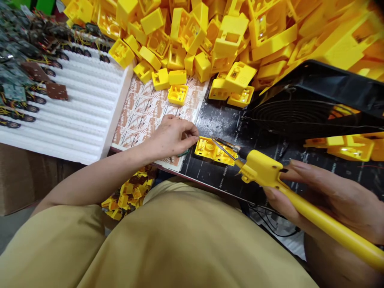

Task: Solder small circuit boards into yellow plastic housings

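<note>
My left hand [172,136] is closed in a pinch at the left edge of a flat yellow plastic housing [213,151] that lies on the black bench mat [216,120]. A small green part shows under its fingers. My right hand [330,196] is wrapped round the long yellow handle of a soldering iron [270,172]. The iron's thin metal tip [223,149] rests over the housing's top face.
A big heap of yellow plastic housings [228,36] fills the back of the bench. A white ribbed foam tray [81,100] with circuit boards and wired parts [18,92] sits at the left. A black fan [300,116] stands at the right. More yellow parts [129,194] lie below the bench edge.
</note>
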{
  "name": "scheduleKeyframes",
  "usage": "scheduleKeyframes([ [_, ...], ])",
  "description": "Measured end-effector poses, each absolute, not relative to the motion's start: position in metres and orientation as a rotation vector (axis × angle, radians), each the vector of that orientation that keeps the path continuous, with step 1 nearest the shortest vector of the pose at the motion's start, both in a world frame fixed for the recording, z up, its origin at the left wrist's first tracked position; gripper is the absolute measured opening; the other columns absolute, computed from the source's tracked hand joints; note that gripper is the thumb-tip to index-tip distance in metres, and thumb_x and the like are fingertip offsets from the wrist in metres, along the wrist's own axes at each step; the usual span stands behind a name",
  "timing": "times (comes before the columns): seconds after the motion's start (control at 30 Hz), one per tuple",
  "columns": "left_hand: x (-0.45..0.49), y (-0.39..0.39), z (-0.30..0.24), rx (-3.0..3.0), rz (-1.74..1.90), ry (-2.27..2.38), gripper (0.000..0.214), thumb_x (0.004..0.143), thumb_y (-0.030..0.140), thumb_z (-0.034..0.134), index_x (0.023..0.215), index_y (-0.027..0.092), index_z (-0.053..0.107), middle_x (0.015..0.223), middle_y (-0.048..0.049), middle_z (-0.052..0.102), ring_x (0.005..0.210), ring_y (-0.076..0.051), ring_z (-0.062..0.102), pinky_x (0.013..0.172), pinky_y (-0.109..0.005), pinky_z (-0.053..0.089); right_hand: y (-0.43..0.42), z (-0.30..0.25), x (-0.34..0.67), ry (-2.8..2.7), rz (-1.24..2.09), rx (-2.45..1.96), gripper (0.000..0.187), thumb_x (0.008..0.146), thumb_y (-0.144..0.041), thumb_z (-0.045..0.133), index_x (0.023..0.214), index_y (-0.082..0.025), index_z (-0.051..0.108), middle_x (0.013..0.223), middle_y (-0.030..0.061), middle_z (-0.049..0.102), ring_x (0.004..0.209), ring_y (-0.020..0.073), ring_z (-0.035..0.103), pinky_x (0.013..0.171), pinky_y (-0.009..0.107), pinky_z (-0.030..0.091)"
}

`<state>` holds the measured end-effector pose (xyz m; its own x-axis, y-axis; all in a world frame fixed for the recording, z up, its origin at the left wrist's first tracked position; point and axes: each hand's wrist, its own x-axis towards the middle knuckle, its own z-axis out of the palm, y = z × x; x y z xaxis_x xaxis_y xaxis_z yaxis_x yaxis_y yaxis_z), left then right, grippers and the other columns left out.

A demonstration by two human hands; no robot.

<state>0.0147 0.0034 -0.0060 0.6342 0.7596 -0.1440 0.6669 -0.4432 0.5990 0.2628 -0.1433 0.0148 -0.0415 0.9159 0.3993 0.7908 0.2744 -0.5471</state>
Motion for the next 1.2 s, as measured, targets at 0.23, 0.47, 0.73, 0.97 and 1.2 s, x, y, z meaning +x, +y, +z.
scheduleKeyframes([
  [0.23,0.028,0.004,-0.002,2.523,0.042,1.094,0.02,0.079,0.025,0.051,0.08,0.017,0.07,0.072,-0.0031,0.07,0.076,-0.02,0.062,0.089,-0.042,0.034,-0.125,0.012,0.261,-2.013,0.355,-1.215,0.009,0.088,-0.023,0.065,0.096,-0.02,0.06,0.069,-0.0001,0.065,0.063,0.0104,0.065,0.059,0.019,0.055],
  [0.47,0.035,0.015,0.008,2.592,-0.128,0.972,0.018,0.075,0.023,0.051,0.074,0.017,0.069,0.065,-0.0011,0.068,0.072,-0.018,0.062,0.086,-0.039,0.036,-0.126,0.018,0.254,-2.065,0.374,-1.24,0.008,0.086,-0.019,0.066,0.086,-0.02,0.057,0.073,-0.0006,0.064,0.067,0.0093,0.065,0.062,0.02,0.055],
  [0.73,0.041,0.019,0.01,2.628,-0.194,0.927,0.017,0.074,0.022,0.052,0.071,0.017,0.069,0.065,-0.0017,0.066,0.072,-0.019,0.061,0.086,-0.041,0.038,-0.117,0.03,0.26,-2.204,0.232,-1.131,0.012,0.085,-0.021,0.068,0.081,-0.02,0.057,0.071,-0.0004,0.065,0.062,0.0086,0.063,0.059,0.018,0.055],
  [0.97,0.039,0.021,0.012,2.645,-0.192,0.91,0.018,0.074,0.021,0.052,0.073,0.017,0.07,0.067,-0.0027,0.067,0.072,-0.018,0.06,0.083,-0.038,0.038,-0.125,0.023,0.274,-2.06,0.347,-1.253,0.014,0.083,-0.019,0.07,0.089,-0.022,0.058,0.078,-0.0014,0.065,0.065,0.008,0.063,0.055,0.016,0.052],
  [1.2,0.042,0.019,0.014,2.686,-0.28,0.931,0.019,0.075,0.021,0.053,0.076,0.018,0.072,0.07,-0.0041,0.068,0.079,-0.021,0.061,0.08,-0.037,0.038,-0.145,0.016,0.279,-1.915,0.177,-1.439,0.075,0.077,-0.033,0.077,0.142,-0.032,0.041,0.098,0.0028,0.068,0.08,0.019,0.068,0.064,0.029,0.057],
])
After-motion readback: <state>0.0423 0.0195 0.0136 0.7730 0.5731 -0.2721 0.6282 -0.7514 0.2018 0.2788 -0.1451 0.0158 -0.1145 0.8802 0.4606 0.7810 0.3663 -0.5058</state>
